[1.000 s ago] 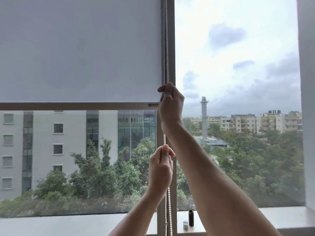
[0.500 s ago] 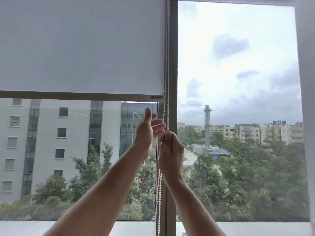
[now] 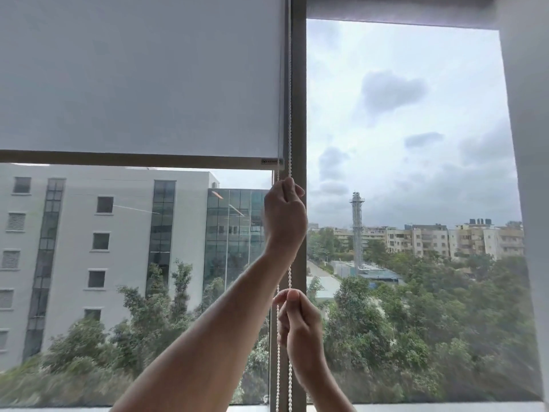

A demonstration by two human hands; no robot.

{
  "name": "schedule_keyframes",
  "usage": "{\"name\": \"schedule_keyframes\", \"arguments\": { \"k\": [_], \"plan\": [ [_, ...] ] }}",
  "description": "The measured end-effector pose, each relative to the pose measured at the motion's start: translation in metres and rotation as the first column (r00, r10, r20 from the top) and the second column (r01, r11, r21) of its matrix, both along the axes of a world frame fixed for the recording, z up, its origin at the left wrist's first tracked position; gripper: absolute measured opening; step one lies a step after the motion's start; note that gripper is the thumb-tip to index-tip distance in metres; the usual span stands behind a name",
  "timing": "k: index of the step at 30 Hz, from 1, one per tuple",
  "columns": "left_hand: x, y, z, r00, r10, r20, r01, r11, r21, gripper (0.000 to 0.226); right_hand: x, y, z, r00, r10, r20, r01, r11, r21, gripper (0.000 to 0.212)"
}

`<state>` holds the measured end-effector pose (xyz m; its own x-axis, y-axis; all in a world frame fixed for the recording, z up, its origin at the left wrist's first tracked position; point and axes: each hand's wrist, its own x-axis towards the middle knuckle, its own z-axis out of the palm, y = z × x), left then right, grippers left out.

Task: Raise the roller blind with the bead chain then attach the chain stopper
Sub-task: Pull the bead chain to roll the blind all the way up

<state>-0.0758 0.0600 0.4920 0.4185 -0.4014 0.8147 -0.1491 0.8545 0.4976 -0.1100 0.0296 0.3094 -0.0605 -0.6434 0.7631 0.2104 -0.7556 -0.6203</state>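
Holding the chain [image 3: 289,272], both hands sit one above the other on its up-and-down line. The left hand [image 3: 283,217] is higher, just under the blind [image 3: 142,84], fingers curled tight around the chain. The right hand [image 3: 298,325] is lower, pinching it with thumb and finger. Both arms reach up. No stopper shows.

Your left hand [image 3: 284,217] grips the bead chain [image 3: 289,114] just below the roller blind [image 3: 139,78] bottom bar, against the window's centre post [image 3: 298,99]. Your right hand [image 3: 300,331] pinches the same chain lower down the post, well below the bar.
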Motion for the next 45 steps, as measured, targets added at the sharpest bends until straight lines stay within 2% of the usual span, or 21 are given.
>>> {"name": "schedule_keyframes", "arguments": {
  "k": [2, 4, 7, 9, 12, 15, 18, 21, 25, 27, 29, 32, 36, 39, 42, 45],
  "plan": [
    [-0.001, 0.002, -0.005, 0.987, 0.149, 0.053, -0.145, 0.987, -0.075, 0.040, -0.011, -0.002, 0.009, 0.997, 0.061, -0.036, -0.060, 0.998, 0.029, 0.042],
    [-0.001, 0.002, -0.016, 0.978, 0.197, 0.069, -0.190, 0.978, -0.091, 0.039, -0.024, -0.005, 0.025, 0.999, 0.039, -0.037, -0.037, 0.998, 0.057, 0.048],
    [-0.001, -0.003, -0.046, 0.977, 0.193, 0.095, -0.190, 0.981, -0.042, 0.038, -0.035, -0.007, 0.057, 0.999, 0.032, -0.014, -0.032, 0.999, 0.032, 0.052],
    [0.000, -0.003, -0.067, 0.980, 0.174, 0.102, -0.174, 0.985, -0.001, 0.037, -0.035, -0.004, 0.083, 0.999, -0.007, -0.034, 0.006, 1.000, -0.014, 0.044],
    [0.002, -0.003, -0.086, 0.983, 0.160, 0.093, -0.158, 0.987, -0.034, 0.034, -0.032, 0.000, 0.125, 0.997, -0.070, -0.035, 0.070, 0.998, -0.011, 0.041],
    [0.005, -0.003, -0.094, 0.979, 0.181, 0.097, -0.174, 0.982, -0.077, 0.035, -0.025, 0.008, 0.164, 0.999, -0.007, -0.053, 0.007, 1.000, 0.006, 0.043],
    [0.003, -0.005, -0.103, 0.978, 0.192, 0.079, -0.190, 0.981, -0.032, 0.038, -0.014, 0.019, 0.199, 0.991, 0.109, -0.072, -0.104, 0.993, 0.063, 0.048],
    [0.001, -0.005, -0.113, 0.988, 0.146, 0.044, -0.145, 0.989, -0.024, 0.038, 0.003, 0.026, 0.219, 0.989, 0.148, -0.006, -0.147, 0.985, 0.090, 0.042],
    [0.009, -0.013, -0.118, 0.993, 0.095, 0.066, -0.094, 0.995, -0.018, 0.040, 0.017, 0.028, 0.214, 0.996, -0.042, 0.077, 0.046, 0.998, -0.048, 0.042],
    [0.015, -0.014, -0.117, 0.989, -0.072, 0.128, 0.071, 0.997, 0.012, 0.043, 0.017, 0.029, 0.211, 0.980, -0.187, 0.064, 0.194, 0.971, -0.137, 0.043],
    [0.024, -0.015, -0.115, 0.952, -0.228, 0.204, 0.218, 0.973, 0.070, 0.046, 0.015, 0.030, 0.206, 0.962, -0.262, 0.078, 0.272, 0.946, -0.174, 0.043],
    [0.045, -0.023, -0.108, 0.928, -0.289, 0.234, 0.252, 0.952, 0.176, 0.051, 0.013, 0.027, 0.188, 0.951, -0.295, 0.094, 0.308, 0.929, -0.207, 0.040],
    [0.064, -0.032, -0.076, 0.956, -0.265, 0.123, 0.217, 0.925, 0.312, 0.057, 0.017, 0.026, 0.151, 0.953, -0.298, 0.062, 0.305, 0.934, -0.188, 0.041],
    [0.067, -0.025, -0.040, 0.946, -0.316, 0.069, 0.286, 0.918, 0.274, 0.055, 0.020, 0.023, 0.123, 0.970, -0.239, 0.051, 0.244, 0.949, -0.198, 0.042],
    [0.062, -0.010, 0.006, 0.927, -0.364, 0.087, 0.329, 0.904, 0.273, 0.049, 0.025, 0.021, 0.101, 0.961, -0.275, 0.036, 0.276, 0.936, -0.220, 0.042],
    [0.046, 0.010, 0.048, 0.884, -0.466, 0.040, 0.440, 0.856, 0.271, 0.044, 0.026, 0.017, 0.085, 0.966, -0.256, 0.026, 0.256, 0.947, -0.193, 0.037]
  ]
}}
